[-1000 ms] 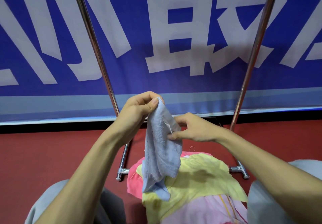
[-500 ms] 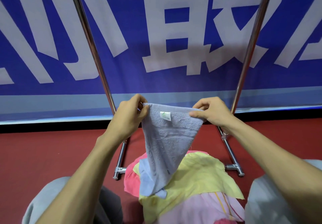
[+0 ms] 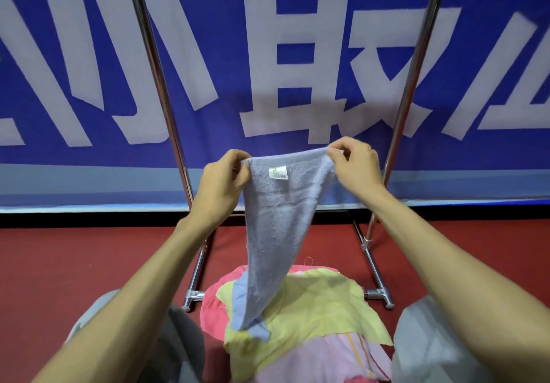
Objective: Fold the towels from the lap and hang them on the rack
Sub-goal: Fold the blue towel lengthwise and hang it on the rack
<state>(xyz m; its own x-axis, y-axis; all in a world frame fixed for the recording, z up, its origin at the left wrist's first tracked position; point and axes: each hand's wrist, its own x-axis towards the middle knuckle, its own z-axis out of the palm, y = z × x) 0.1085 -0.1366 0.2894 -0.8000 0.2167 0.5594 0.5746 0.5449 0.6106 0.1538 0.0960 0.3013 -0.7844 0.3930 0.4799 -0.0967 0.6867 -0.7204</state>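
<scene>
While both hands, left hand (image 3: 221, 186) and right hand (image 3: 355, 167), pinch the blue towel (image 3: 275, 233) unfolded, folding looks barely begun. Pile (image 3: 312, 308) waits on lap; rack (image 3: 166, 114) shows nothing hung.

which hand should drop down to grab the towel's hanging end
Probably left: the left hand sits lower and the towel trails down toward its side; the right hand pinches the higher corner.
</scene>
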